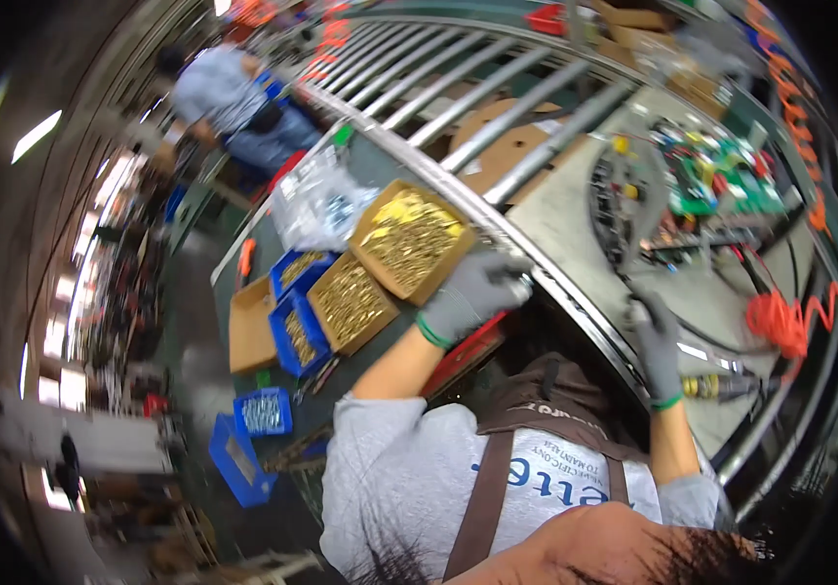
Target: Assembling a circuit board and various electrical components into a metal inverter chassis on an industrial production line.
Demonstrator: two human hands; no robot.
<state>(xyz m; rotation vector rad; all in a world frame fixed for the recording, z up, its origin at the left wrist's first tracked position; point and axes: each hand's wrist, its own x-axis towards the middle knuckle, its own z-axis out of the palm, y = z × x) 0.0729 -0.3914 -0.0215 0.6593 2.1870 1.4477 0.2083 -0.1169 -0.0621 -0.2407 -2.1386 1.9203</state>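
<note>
Grey-gloved left hand [477,295] sits left of metal rail [557,283], beside parts box [436,273]; right hand [655,341], apart, right of rail, nearer black arc [602,210], long axis pointing away. Grips: can't tell.

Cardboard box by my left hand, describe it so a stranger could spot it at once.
Find the roller conveyor, then the cluster of blue bins and boxes to its left. Take the cardboard box nearest the conveyor, right beside your left hand. Unlike its neighbours, it shows bright yellow patches over gold-coloured pieces.
</note>
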